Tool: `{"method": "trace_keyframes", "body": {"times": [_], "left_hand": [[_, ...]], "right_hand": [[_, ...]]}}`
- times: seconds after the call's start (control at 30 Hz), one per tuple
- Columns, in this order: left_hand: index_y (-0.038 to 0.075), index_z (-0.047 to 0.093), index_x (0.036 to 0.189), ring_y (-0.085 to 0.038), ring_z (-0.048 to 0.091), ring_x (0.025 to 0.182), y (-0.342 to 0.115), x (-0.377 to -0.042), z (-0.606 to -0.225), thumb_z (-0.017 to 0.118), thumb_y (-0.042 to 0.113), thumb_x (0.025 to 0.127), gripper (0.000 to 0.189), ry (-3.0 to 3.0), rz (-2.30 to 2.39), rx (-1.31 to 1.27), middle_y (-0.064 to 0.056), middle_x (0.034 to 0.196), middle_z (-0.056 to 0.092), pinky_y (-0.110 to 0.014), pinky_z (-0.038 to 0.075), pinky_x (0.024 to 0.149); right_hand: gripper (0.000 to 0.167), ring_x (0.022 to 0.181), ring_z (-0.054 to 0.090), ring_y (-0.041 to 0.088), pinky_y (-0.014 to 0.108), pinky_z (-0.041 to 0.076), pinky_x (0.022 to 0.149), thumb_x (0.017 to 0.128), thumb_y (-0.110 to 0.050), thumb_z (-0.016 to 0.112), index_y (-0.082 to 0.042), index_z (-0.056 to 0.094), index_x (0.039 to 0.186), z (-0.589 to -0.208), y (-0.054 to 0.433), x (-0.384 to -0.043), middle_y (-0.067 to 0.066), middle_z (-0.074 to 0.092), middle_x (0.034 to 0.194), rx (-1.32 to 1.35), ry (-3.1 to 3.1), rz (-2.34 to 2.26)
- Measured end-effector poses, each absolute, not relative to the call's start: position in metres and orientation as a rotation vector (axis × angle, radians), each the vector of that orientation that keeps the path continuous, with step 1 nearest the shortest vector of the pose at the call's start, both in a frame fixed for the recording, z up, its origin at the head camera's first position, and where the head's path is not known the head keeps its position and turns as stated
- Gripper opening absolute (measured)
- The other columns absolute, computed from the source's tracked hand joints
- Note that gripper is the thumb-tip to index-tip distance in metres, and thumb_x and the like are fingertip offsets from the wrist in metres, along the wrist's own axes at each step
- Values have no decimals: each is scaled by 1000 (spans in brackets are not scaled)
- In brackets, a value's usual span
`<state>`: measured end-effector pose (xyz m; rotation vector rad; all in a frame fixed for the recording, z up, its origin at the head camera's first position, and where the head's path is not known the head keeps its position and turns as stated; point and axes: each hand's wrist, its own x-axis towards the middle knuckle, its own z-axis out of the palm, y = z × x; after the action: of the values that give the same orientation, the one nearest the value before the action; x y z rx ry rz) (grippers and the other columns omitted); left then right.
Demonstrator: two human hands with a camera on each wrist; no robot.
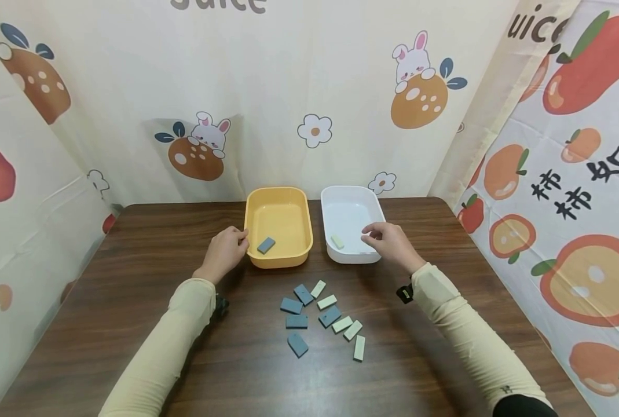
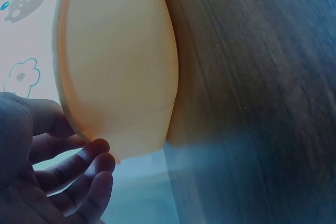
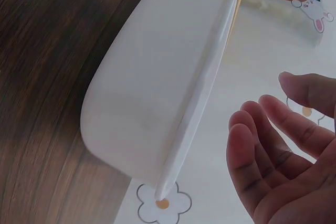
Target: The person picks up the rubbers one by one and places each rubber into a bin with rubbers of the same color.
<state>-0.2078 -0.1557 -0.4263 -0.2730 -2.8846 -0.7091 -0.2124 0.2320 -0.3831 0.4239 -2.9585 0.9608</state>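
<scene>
My left hand [image 1: 223, 252] is at the left rim of the yellow tray [image 1: 307, 231], thumb side behind the rim and fingertips along its outside in the left wrist view. Inside that tray lies one blue-grey block [image 1: 266, 245]. My right hand [image 1: 389, 243] hovers over the right rim of the white tray [image 1: 350, 200], which holds one pale green block [image 1: 337, 241]. In the right wrist view its fingers [image 3: 241, 142] are loosely bent, away from the rim, with nothing between them.
On the brown table [image 1: 226, 370], in front of the trays, several blue-grey blocks [image 1: 296, 321] lie mostly on the left and several pale green blocks [image 1: 342, 324] mostly on the right. A printed curtain [image 1: 283, 69] rises behind the trays, with more cloth at both sides.
</scene>
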Motion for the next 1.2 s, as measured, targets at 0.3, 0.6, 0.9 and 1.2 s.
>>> {"method": "trace_keyframes", "body": {"times": [0.3,0.6,0.9,1.2], "left_hand": [[-1,64,125,-28,59,78,-155,-209,-427,55,13,94,35,-2865,-701,-284,-20,101,66,-42,50,71],[-2,64,124,-26,57,75,-156,-212,-429,55,13,94,35,-2866,-696,-288,-19,99,65,-39,48,68],[-2,64,124,-27,59,78,-156,-210,-426,57,13,94,34,-2863,-715,-283,-19,100,66,-41,49,70],[-2,65,123,-30,61,82,-155,-210,-426,56,14,94,34,-2870,-685,-286,-19,100,66,-44,50,73]], "right_hand": [[21,79,58,20,29,47,68,92,-17,66,-2,71,106,-388,220,-210,11,69,88,569,-2944,919],[21,77,57,19,30,46,68,89,-14,68,0,71,104,-392,207,-207,8,68,84,757,-2900,907],[20,78,58,17,28,47,67,89,-13,68,-2,71,105,-393,194,-202,7,68,87,847,-2941,909],[22,81,60,15,27,50,71,90,-12,68,-1,70,109,-400,183,-200,6,68,91,966,-2981,894]]}}
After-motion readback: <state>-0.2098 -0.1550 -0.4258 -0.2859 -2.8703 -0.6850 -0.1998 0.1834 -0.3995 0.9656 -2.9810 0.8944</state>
